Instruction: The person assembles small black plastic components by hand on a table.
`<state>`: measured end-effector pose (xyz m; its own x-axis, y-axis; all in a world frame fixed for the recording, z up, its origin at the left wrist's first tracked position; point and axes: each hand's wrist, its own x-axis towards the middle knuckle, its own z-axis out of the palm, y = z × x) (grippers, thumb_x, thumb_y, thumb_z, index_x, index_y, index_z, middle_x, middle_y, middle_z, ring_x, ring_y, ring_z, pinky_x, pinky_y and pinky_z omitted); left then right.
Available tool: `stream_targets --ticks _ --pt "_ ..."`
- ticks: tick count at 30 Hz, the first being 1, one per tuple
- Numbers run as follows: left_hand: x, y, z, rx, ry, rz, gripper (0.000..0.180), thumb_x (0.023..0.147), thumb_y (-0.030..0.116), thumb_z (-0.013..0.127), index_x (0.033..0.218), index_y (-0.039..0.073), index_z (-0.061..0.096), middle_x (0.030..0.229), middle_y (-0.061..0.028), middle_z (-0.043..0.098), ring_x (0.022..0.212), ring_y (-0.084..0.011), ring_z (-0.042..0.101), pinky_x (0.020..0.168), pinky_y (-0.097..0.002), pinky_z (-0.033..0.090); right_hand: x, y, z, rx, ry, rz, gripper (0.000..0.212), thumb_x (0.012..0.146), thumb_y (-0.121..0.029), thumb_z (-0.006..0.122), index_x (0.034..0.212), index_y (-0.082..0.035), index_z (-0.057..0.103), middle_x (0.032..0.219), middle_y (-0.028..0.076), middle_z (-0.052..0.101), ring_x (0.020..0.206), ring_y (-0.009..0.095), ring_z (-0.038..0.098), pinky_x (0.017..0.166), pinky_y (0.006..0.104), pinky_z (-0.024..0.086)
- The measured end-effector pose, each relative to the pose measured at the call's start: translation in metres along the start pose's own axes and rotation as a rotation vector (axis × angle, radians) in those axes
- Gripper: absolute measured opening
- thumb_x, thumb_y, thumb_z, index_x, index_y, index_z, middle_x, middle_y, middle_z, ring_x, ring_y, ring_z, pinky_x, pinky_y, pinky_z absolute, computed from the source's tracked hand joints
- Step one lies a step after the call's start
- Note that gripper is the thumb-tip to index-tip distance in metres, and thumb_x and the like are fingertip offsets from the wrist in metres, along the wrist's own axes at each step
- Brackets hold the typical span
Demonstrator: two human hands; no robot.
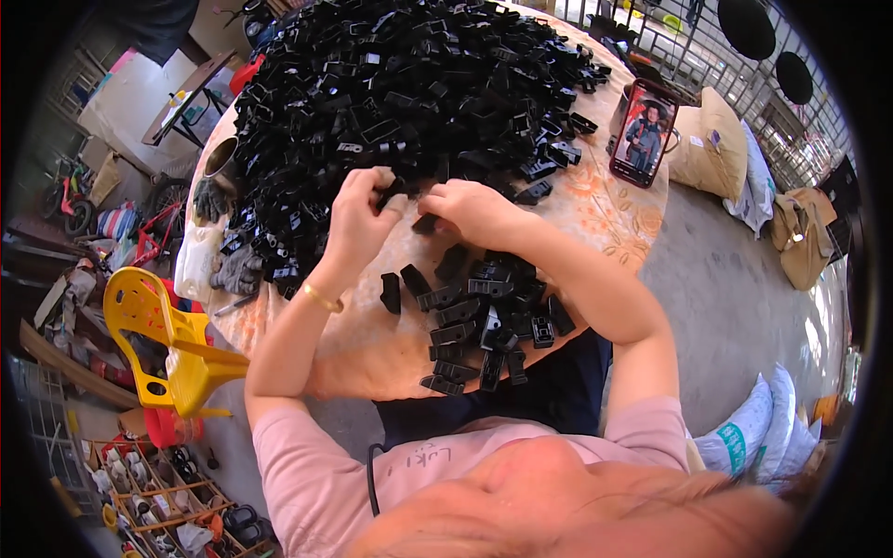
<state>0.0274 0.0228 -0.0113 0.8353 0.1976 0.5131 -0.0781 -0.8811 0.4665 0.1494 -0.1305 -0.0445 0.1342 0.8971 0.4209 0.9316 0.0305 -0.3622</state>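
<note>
Just nearer than a large heap of glossy, angular black plastic parts [409, 84], a small dark piece [425, 224] is pinched by the right hand [476, 216]. The left hand's [361, 219] fingers are narrowly curled; whether anything is held cannot be told. Nearer than the heap, blocky black pieces [456, 312] are scattered.

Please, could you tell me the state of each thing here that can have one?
Large pile of black parts, loose, heaped
Small pile of black parts, loose, jumbled
Left hand, fingers bent at the large pile's edge, grip unclear
Right hand, fingers bent over a black part, grip partly hidden
Phone, propped up, screen lit
Tablecloth, spread out
Grey gloves, not worn, lying
Yellow chair, standing upright
Beige sack, bulging
</note>
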Motion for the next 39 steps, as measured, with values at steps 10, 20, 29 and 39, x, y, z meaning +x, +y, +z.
stream_targets --ticks 10,20,29,39 --pt "-0.012 0.001 -0.027 -1.272 -0.282 -0.644 0.023 0.089 0.013 0.056 0.106 -0.002 0.058 0.093 -0.0104 0.064 0.078 -0.0175 0.065 0.067 -0.0250 0.054 0.006 -0.023 -0.004 0.418 0.392 -0.053 0.021 0.077 0.002 0.061 0.097 -0.002 0.064 0.088 0.012 0.062 0.073 0.024 0.062 0.065 0.0292 0.051" --pt "-0.026 0.013 -0.012 -0.809 -0.124 -0.324 0.028 0.082 -0.005 0.057 0.110 -0.003 0.055 0.091 -0.0052 0.063 0.081 -0.0120 0.062 0.073 -0.0232 0.051 0.003 -0.035 -0.005 0.704 0.333 0.221 0.018 0.084 0.005 0.050 0.098 0.003 0.061 0.080 0.008 0.060 0.069 0.014 0.061 0.060 0.0225 0.049" --pt "-0.023 0.019 -0.013 -0.779 -0.081 -0.369 0.028 0.081 -0.004 0.059 0.108 -0.005 0.056 0.088 -0.0039 0.063 0.078 -0.0085 0.059 0.072 -0.0220 0.049 0.005 -0.035 -0.010 1.052 0.251 0.385 0.017 0.087 -0.001 0.048 0.096 0.004 0.062 0.073 0.008 0.060 0.061 0.010 0.058 0.054 0.0238 0.048" --pt "-0.030 0.026 -0.006 -1.014 -0.119 -0.452 0.029 0.080 0.001 0.063 0.109 -0.001 0.058 0.094 -0.0016 0.062 0.085 -0.0072 0.056 0.077 -0.0206 0.045 0.001 -0.052 -0.011 0.079 0.433 0.042 0.025 0.076 -0.001 0.058 0.100 0.001 0.060 0.089 0.015 0.060 0.074 0.031 0.060 0.063 0.0303 0.050"
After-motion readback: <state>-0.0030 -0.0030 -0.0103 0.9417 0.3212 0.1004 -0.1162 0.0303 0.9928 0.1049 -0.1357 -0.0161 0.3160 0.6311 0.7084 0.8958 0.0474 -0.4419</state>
